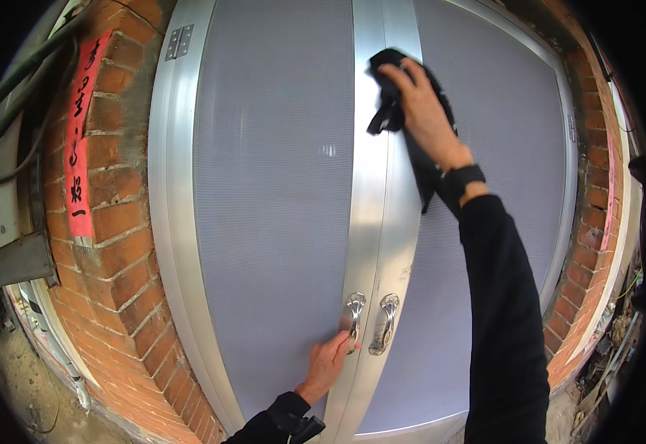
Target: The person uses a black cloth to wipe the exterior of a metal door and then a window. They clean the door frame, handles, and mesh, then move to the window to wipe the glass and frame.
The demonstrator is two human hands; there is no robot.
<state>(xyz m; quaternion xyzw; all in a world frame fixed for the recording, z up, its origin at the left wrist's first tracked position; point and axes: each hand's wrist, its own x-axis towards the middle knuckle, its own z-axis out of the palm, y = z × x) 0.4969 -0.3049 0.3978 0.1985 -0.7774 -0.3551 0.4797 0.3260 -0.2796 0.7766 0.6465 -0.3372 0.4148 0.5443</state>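
Observation:
A metal double door with mesh panels stands before me, the left panel (278, 166) and the right panel (500, 127) framed in silvery metal. High on the meeting stiles (372, 183), my right hand (425, 111) presses a bunched black cloth (388, 111) against the metal. Part of that cloth trails down behind my wrist. Lower down, my left hand (328, 358) grips the lower end of the left door handle (356, 311), an ornate shiny metal pull. A matching right door handle (388, 322) sits beside it, untouched. Dark smudges mark the stile above the right handle.
Brick pillars flank the door, the left pillar (117, 211) carrying a red paper strip (81, 144) with writing. Black cables (23, 83) and a metal ledge (12, 261) jut in at left. Debris (611, 372) lies at lower right. A pipe (59, 349) runs along the lower left.

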